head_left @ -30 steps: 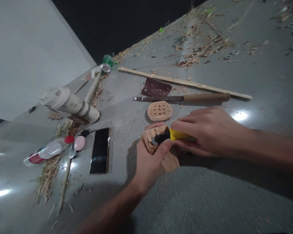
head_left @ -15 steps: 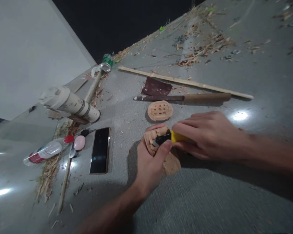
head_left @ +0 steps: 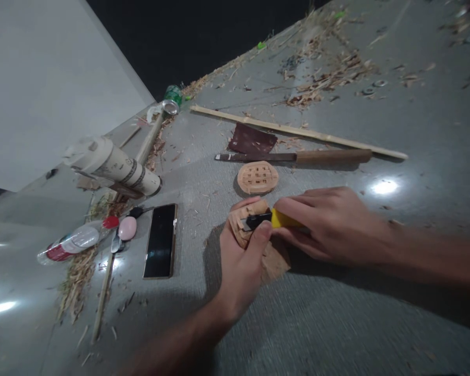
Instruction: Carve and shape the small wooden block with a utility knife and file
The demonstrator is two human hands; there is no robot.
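My left hand (head_left: 241, 256) is closed around a carved piece of wood (head_left: 274, 261), its thumb resting near a blade. In my right hand (head_left: 325, 222) is a yellow and black utility knife (head_left: 284, 219), its short blade lying against the cut upper face of the wood. Part of the wood is hidden by my left fingers. Just beyond my hands lies an oval wooden disc (head_left: 257, 177) with a grid of small square holes. Behind it rests a chisel (head_left: 297, 157) with a long wooden handle, touching a dark red sandpaper sheet (head_left: 253, 140).
A phone (head_left: 160, 241) lies left of my hands. Farther left are a tumbler (head_left: 117, 167), a plastic bottle (head_left: 76, 243) and a pink oval object (head_left: 127, 228). A thin wooden stick (head_left: 297, 130), a green can (head_left: 172, 99) and wood shavings (head_left: 332, 78) are farther back.
The knife and my right hand have shifted slightly left, and the blade now lies flatter across the wood. My left hand keeps its hold.
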